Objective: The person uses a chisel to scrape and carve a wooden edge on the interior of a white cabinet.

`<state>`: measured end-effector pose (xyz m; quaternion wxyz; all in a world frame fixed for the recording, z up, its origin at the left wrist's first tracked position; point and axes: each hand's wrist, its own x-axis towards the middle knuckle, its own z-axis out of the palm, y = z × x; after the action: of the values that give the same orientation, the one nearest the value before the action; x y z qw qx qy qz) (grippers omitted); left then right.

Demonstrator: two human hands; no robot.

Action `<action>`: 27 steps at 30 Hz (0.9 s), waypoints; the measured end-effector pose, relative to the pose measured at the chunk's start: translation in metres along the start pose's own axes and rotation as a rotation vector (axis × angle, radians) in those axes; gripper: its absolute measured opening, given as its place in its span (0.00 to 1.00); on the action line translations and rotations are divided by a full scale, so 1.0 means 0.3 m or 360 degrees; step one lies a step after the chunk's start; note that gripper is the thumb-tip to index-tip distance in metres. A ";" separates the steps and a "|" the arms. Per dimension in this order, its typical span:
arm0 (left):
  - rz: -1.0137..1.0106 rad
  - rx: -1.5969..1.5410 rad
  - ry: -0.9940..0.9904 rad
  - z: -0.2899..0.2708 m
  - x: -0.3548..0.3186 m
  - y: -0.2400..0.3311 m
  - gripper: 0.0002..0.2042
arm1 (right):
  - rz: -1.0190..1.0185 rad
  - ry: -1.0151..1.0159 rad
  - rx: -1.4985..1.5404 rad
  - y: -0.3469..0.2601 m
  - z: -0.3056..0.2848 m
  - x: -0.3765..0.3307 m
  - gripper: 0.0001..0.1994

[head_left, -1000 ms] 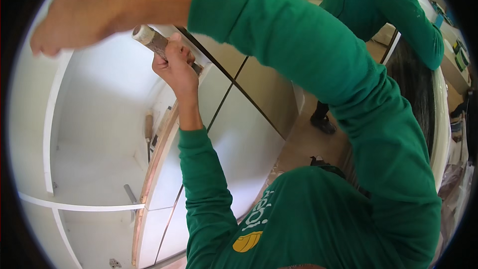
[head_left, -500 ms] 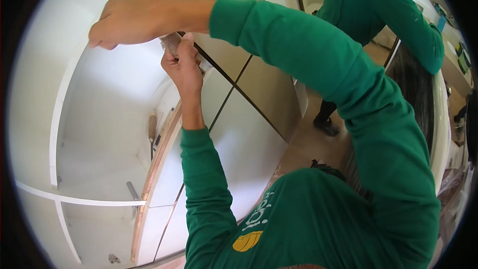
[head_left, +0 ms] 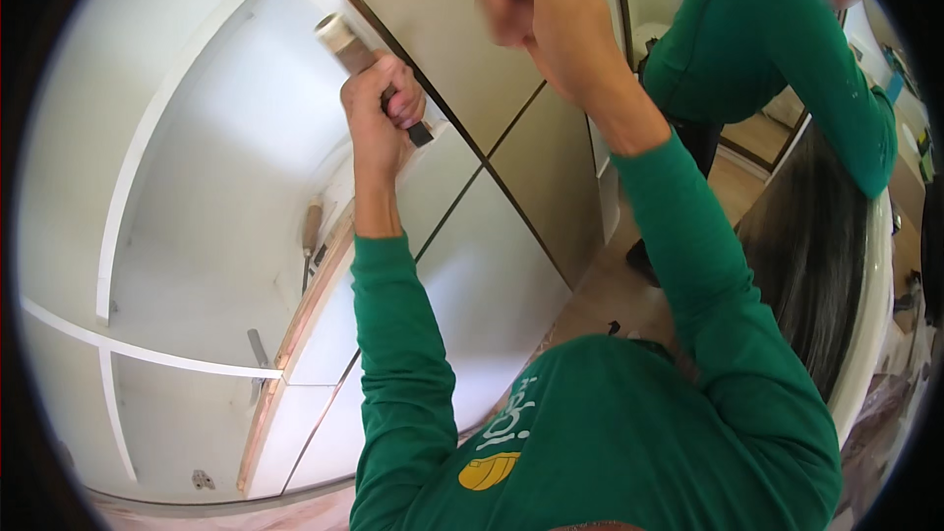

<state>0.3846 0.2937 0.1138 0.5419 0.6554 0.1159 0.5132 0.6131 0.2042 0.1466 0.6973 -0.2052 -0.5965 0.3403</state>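
Inside the white cabinet (head_left: 197, 206) lies a wooden-handled tool (head_left: 311, 228); the left hand (head_left: 382, 98) grips a chisel-like tool (head_left: 346, 45); the right hand (head_left: 565, 29) is blurred, its grip impossible to tell.

In the upper center-left of the frame, a chisel-like hand tool (head_left: 351, 56) is gripped in the left hand (head_left: 374, 103), its pale handle end directed up and left. The right hand (head_left: 572, 34), blurred, is raised at top center with fingers curled. A second wooden-handled tool (head_left: 312, 226) is seen center-left, beside the bare wood edge (head_left: 298, 344) of a white cabinet (head_left: 197, 187). A person in green (head_left: 733, 49) is shown upper right.
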 end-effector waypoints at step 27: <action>0.1096 0.1999 -0.0224 0.223 -0.153 -0.203 0.31 | 0.0263 0.0248 -0.0484 0.109 -0.073 -0.429 0.17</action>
<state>0.4423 0.2453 0.0459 -0.1240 0.8741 0.1408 0.4480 0.6196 0.1367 0.0304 0.6720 -0.3823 -0.5664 0.2854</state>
